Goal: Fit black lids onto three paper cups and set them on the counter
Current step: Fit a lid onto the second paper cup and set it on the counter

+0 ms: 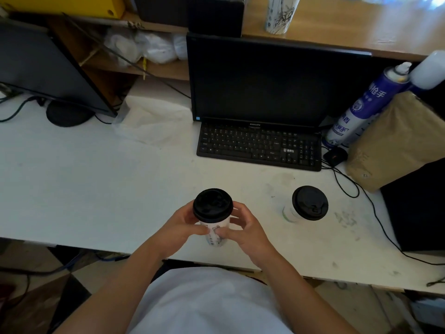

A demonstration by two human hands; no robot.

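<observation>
Two hands, left and right, clasping lidded cup above table; second lidded cup standing right.

A black flat monitor stands on the white desk, far beyond the fingers. A black keyboard lies before it. A blue-and-white spray can leans beside a brown paper bag, off to the fingers' right.

This looks like a shop's back-office work area: a scuffed white bench carries a dark monitor and keyboard, with a spray can, a brown paper sack and cluttered wooden shelving behind.
</observation>
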